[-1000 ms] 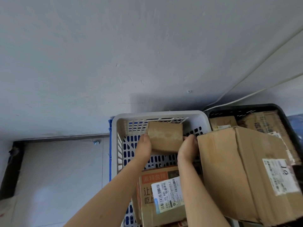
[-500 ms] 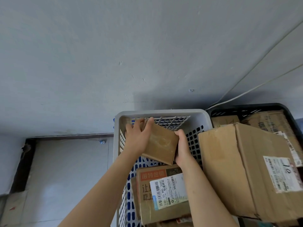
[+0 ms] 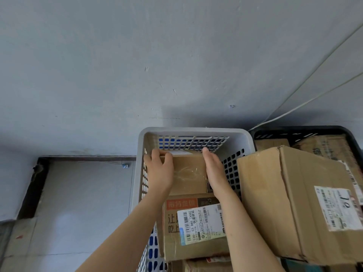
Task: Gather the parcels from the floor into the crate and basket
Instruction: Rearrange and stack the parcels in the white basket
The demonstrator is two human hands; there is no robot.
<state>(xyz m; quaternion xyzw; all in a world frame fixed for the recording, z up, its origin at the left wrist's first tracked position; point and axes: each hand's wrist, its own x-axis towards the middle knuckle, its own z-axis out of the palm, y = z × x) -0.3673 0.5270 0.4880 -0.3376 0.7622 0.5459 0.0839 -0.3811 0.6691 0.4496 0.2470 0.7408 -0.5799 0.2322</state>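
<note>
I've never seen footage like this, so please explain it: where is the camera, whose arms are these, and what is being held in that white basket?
No machine here: a person wears one wide-angle camera on the head, looking down at their own bare arms. The left hand grips the far corner of a small brown cardboard box; the right hand presses flat against its right side, inside a white perforated plastic basket. Nearer lies a cardboard box with an orange band and barcode label. Rightward, a large brown cardboard box covers part of a black plastic crate.
</note>
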